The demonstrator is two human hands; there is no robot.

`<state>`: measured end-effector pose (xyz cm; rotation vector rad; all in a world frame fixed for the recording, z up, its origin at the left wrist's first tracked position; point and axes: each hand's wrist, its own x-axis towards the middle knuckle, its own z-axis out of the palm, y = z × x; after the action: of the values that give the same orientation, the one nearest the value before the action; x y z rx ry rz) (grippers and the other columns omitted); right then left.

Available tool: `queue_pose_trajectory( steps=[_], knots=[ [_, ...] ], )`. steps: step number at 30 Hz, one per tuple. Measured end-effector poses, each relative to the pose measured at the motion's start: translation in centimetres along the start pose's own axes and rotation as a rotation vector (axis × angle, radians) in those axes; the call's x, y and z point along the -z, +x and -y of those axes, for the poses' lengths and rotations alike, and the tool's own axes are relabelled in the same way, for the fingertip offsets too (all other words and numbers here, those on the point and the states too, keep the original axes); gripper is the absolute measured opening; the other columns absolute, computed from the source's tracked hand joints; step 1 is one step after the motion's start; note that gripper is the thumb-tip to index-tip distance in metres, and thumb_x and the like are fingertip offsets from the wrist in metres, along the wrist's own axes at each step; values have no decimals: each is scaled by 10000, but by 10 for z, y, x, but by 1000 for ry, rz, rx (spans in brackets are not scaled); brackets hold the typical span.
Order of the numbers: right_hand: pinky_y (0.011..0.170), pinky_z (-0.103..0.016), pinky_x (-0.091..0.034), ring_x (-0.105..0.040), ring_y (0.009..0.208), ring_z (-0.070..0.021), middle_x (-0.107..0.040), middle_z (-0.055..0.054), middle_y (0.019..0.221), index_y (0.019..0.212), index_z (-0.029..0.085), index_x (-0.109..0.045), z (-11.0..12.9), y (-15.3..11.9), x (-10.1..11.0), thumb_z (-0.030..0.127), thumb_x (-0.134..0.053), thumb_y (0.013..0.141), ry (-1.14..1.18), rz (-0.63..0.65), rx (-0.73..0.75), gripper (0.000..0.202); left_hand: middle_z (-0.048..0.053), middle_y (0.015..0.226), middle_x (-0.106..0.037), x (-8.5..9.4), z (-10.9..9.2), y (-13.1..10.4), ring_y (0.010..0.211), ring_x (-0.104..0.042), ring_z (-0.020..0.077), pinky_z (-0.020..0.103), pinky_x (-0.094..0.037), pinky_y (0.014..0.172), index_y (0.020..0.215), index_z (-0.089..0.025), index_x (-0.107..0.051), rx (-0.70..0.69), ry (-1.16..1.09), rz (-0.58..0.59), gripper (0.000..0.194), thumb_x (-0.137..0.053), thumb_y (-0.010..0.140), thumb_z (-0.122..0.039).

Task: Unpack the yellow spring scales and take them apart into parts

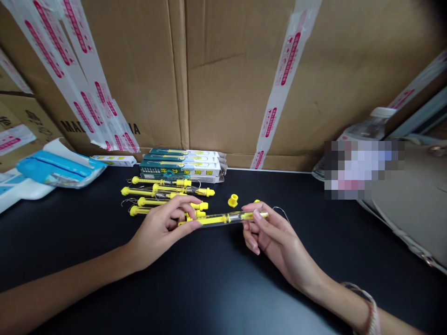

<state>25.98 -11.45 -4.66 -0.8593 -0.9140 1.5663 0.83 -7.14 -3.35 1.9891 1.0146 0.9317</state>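
Between my hands, a clear tubular spring scale [223,218] with yellow inner parts lies almost level above the black table. My left hand [164,218] pinches its left end between thumb and fingers. At the other end, my right hand [274,239] grips the tube with thumb and fingertips. Just beyond it stands a loose yellow end cap [233,200]. A second yellow piece [257,201] is mostly hidden behind my right fingers, near a thin metal hook [281,213]. Several assembled spring scales [157,191] with yellow ends and wire hooks lie behind my left hand, which partly covers them.
Several green and white boxes [183,165] are stacked at the back against a large taped cardboard box [226,83]. A blue wipes packet [66,165] lies at left. A plastic bottle [372,125] and a beige bag [412,200] stand at right.
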Motion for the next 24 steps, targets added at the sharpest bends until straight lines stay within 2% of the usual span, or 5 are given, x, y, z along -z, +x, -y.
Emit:
queue_pose_trajectory(
  steps=[5, 8, 16, 19, 24],
  knots=[
    [477, -231, -349, -470, 526, -90, -568, 12, 751, 995, 214, -629, 0, 1, 1, 448, -707, 886, -11, -21, -5, 271, -14, 903, -691, -1, 7, -7, 723, -647, 125, 220, -558, 724, 1180, -259, -635, -232, 277, -60, 283, -680, 912, -336],
    [488, -237, -357, -477, 536, -94, -572, 5, 770, 1006, 211, -622, 0, 1, 2, 451, -688, 899, -31, 3, -21, 271, 1, 1005, -686, -1, 9, -10, 834, -671, 144, 225, -559, 774, 1227, -279, -601, -232, 310, -64, 256, -585, 974, -316],
    [531, -234, -359, -476, 588, -89, -588, -2, 849, 1095, 225, -592, 3, -4, -3, 458, -649, 942, -213, 162, -59, 284, 31, 1050, -524, 0, 6, -17, 919, -593, 176, 280, -540, 800, 1441, -326, -310, -259, 116, 76, 704, -701, 859, -263],
    [497, -220, -314, -403, 559, -74, -575, 1, 818, 1078, 212, -629, 2, -4, -2, 433, -656, 940, -129, 106, -49, 262, 41, 1060, -507, 0, 3, -14, 923, -587, 160, 221, -528, 709, 1391, -340, -340, -252, -6, 89, 572, -616, 914, -185],
    [482, -215, -290, -390, 557, -76, -581, -9, 795, 1039, 204, -660, 1, 0, 1, 394, -702, 904, 9, 44, -69, 237, 20, 1035, -565, -1, 4, -6, 982, -595, 153, 262, -502, 907, 1327, -309, -433, -230, 59, -26, 379, -549, 982, -205]
  ],
)
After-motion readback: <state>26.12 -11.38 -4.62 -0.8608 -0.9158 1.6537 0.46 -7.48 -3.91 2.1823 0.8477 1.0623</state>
